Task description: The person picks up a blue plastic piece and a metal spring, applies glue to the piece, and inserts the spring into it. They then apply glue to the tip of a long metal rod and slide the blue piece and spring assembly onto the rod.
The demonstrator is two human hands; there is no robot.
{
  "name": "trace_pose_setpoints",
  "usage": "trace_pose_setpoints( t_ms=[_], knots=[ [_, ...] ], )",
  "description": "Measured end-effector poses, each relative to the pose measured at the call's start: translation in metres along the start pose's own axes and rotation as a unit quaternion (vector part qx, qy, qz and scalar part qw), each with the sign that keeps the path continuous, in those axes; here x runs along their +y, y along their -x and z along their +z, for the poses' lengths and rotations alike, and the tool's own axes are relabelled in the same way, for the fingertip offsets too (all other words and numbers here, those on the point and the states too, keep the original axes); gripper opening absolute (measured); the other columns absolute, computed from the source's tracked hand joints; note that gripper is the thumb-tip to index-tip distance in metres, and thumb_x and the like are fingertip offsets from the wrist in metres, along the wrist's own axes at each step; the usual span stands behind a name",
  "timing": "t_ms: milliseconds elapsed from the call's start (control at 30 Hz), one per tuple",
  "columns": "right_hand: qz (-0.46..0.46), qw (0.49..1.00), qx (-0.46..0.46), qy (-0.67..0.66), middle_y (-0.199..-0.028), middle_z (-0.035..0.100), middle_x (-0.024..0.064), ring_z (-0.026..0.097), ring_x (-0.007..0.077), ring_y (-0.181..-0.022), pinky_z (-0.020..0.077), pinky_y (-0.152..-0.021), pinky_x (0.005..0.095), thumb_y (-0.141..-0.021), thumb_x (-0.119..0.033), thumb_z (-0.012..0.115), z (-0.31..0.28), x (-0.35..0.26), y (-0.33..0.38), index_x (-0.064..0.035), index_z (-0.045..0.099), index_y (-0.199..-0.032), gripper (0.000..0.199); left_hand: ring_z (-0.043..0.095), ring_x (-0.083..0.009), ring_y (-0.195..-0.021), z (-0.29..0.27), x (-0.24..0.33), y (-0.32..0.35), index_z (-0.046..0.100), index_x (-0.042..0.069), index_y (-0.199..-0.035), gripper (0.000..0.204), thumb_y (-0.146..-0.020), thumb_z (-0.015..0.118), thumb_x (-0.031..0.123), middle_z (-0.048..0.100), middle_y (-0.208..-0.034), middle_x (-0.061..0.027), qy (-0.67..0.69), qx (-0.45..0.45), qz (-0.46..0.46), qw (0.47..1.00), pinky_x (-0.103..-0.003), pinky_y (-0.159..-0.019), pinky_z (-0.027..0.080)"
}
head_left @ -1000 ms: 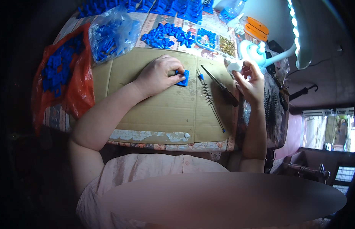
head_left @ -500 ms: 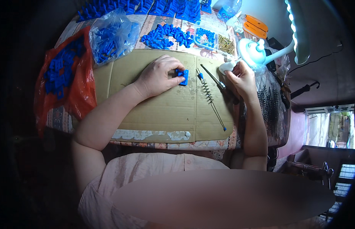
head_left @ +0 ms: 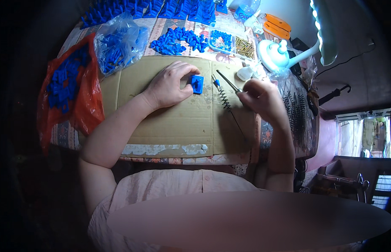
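Cardboard [head_left: 162, 128] beneath a blue block [head_left: 198, 85] lies on patterned cloth [head_left: 265, 137], lamp [head_left: 272, 56] glowing.

Lighting: a desk lamp [head_left: 274, 58] at upper right is lit, its white strip illuminating the table [head_left: 65, 136]. The table bears a patterned cloth [head_left: 229, 160]. The wall [head_left: 325, 140] at right is pinkish-purple; a dark umbrella [head_left: 335, 94] with hooked handle shows near it. A bright opening [head_left: 365, 134] stands far right, window or doorway undetermined. Below it, a smaller barred window [head_left: 384, 185]. Left side: deep shadow, details indiscernible.
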State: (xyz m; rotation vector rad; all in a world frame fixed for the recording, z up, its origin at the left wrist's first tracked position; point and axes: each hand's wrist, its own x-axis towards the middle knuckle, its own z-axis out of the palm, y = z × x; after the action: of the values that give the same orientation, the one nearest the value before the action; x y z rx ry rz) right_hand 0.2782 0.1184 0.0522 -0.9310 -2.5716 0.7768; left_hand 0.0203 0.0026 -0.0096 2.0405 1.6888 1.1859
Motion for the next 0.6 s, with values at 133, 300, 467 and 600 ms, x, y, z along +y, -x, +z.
trace_pose_setpoints(
  t_ms=[133, 300, 467, 600],
  knots=[
    [-0.033, 0.985, -0.072, 0.151, -0.073, 0.064, 0.0147, 0.065, 0.0319, -0.068, 0.0506, -0.063, 0.0395, -0.078, -0.027, 0.074, 0.019, -0.021, 0.003, -0.0024, 0.063, -0.086, 0.028, 0.062, -0.0214, -0.093, 0.001, -0.003, 0.0, 0.06, 0.002, -0.106, 0.03, -0.076, 0.057, -0.002, 0.062, -0.102, -0.0105, 0.042, 0.026, -0.026, 0.998, -0.033, -0.085, 0.05],
    [-0.041, 0.977, -0.069, 0.199, -0.075, 0.064, 0.0178, 0.064, 0.0357, -0.071, 0.0494, -0.063, 0.0427, -0.081, -0.029, 0.068, 0.034, -0.015, 0.002, -0.0016, 0.059, -0.078, 0.029, 0.06, -0.0199, -0.081, -0.006, -0.001, -0.004, 0.06, 0.001, -0.101, 0.023, -0.079, 0.054, -0.001, 0.062, -0.096, -0.0113, 0.085, 0.11, -0.059, 0.989, -0.03, -0.07, 0.051],
    [-0.002, 0.987, -0.063, 0.149, -0.071, 0.063, 0.018, 0.063, 0.0348, -0.066, 0.0497, -0.061, 0.0426, -0.079, -0.025, 0.068, 0.03, -0.015, 0.004, 0.0004, 0.059, -0.08, 0.027, 0.059, -0.0229, -0.082, -0.014, 0.011, -0.005, 0.062, 0.003, -0.099, 0.019, -0.08, 0.059, 0.0, 0.062, -0.095, -0.0096, 0.049, 0.158, 0.022, 0.986, -0.032, -0.075, 0.049],
    [-0.011, 0.992, -0.086, 0.095, -0.069, 0.063, 0.0194, 0.064, 0.0365, -0.069, 0.0496, -0.063, 0.0444, -0.079, -0.025, 0.067, 0.016, -0.022, 0.004, 0.0008, 0.059, -0.08, 0.027, 0.06, -0.0242, -0.089, -0.02, 0.027, -0.002, 0.066, 0.007, -0.099, 0.02, -0.079, 0.068, 0.006, 0.063, -0.101, -0.0071, -0.086, 0.155, 0.192, 0.965, -0.035, -0.082, 0.046]
  ],
)
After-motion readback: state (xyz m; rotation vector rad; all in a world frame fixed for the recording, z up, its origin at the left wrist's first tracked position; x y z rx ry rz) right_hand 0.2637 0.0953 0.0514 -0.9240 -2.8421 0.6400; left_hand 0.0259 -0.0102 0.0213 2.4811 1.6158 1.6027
